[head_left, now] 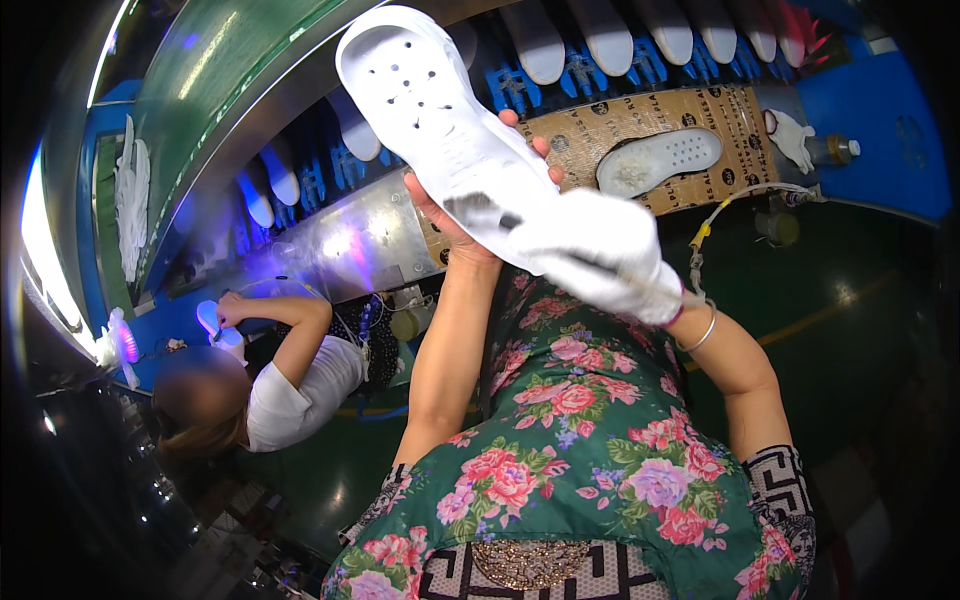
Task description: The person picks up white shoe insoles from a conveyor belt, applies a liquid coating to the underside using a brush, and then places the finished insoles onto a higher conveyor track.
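Observation:
A white clog [440,120] with small round holes over its toe is held up in front of me, toe toward the far left. My bare left hand [455,220] is closed around its middle from underneath, with fingertips showing along the right side. At the heel end is my right hand [600,255], covered by a white glove and blurred by motion. Its fingers cannot be made out, nor whether it grips anything. A small dark patch [508,220] shows at the clog's opening beside the glove.
Brown printed cardboard [570,150] covers part of the bench, with a greyish shoe-shaped piece [660,162] on it. Behind runs a row of white shoe forms [605,40] on blue holders. A glove [790,138] and bottle [835,150] sit right. A co-worker [300,395] works at left.

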Motion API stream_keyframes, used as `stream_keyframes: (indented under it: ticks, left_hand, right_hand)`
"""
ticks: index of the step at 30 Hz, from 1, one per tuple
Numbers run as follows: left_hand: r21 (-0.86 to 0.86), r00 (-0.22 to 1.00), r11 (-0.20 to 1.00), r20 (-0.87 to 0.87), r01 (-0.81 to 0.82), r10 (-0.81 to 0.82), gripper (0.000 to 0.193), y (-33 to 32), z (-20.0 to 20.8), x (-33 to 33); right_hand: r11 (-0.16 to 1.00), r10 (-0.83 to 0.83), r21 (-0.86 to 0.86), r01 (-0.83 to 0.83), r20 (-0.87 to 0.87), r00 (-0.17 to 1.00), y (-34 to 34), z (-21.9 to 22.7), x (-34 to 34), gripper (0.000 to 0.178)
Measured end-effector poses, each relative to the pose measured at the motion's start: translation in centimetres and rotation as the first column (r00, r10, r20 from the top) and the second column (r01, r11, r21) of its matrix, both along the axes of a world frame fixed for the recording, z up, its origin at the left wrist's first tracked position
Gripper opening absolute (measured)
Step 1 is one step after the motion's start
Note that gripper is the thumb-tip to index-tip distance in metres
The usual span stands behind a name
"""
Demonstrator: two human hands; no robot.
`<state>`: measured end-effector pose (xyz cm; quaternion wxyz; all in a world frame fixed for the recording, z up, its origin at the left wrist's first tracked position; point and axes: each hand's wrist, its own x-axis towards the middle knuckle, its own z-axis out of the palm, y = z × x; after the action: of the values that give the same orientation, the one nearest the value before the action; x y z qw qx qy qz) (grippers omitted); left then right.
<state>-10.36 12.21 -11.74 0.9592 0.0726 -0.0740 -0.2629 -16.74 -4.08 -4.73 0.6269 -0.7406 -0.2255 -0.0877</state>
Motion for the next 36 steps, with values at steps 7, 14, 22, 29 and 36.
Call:
stream_keyframes:
  ticks: [7,14,22,29,36]
  left_hand:
    - [-0.058,0.983,0.982,-0.015,0.181,-0.182,0.115,0.9,0.5,0.0]
    - [0.134,0.964,0.956,0.009,0.262,-0.265,0.101,2.1,1.6,1.6]
    - [0.083,0.878,0.903,0.21,0.422,-0.43,0.101,2.2,1.7,3.9]
    - [0.364,0.883,0.826,0.022,0.43,-0.469,0.11,2.1,4.1,3.5]
    - [0.095,0.796,0.824,0.216,0.559,-0.565,0.096,2.4,2.4,5.4]
  right_hand:
    - [0.988,-0.018,0.144,0.057,-0.257,0.966,-0.1,-1.4,-0.4,0.022]
    - [0.974,0.215,0.103,-0.202,-0.132,0.968,0.2,0.6,-0.5,0.014]
    - [0.966,0.26,0.017,-0.259,-0.057,0.964,0.8,0.8,-1.6,0.019]
    - [0.978,0.091,-0.204,-0.047,0.211,0.973,0.7,0.0,-1.1,0.029]
    - [0.972,0.234,-0.004,-0.234,0.021,0.972,1.0,0.8,-1.5,0.021]
